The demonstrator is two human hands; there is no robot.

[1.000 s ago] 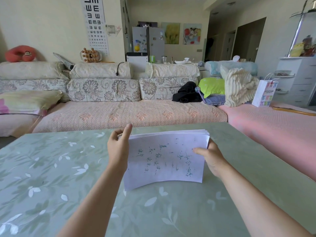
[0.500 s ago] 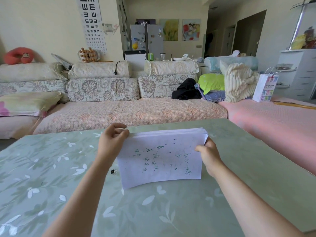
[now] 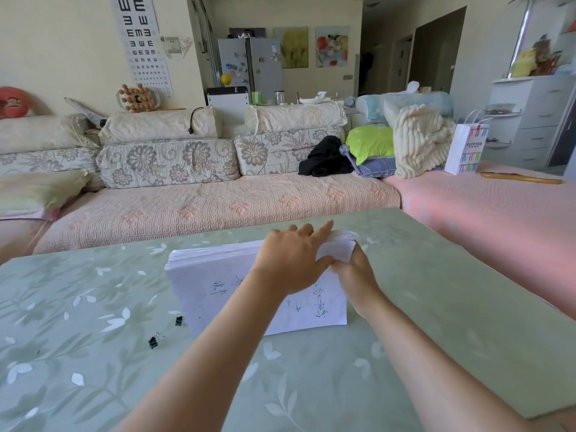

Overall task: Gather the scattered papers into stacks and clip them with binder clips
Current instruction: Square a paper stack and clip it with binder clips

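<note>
Green leaf-print table (image 3: 436, 307), sofa (image 3: 218, 207) beyond far edge. Paper stack (image 3: 212, 285) stands on lower edge mid-table, leaning back. Left hand (image 3: 293, 260) reaches across stack front to its upper right, fingers hooked over top edge, thumb on front sheet. Right hand (image 3: 355, 279) grips stack's right edge near upper corner, just beside left thumb. Two binder clips (image 3: 180, 321) (image 3: 156, 340) lie left of stack, farther one close to its lower corner. Paper bag (image 3: 466, 149) upright on sofa, contents hidden. Bare tabletop right of stack and nearer person.

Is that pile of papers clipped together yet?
Not that I can see: the paper stack shows no clip, and two binder clips lie on the table beside it.
</note>
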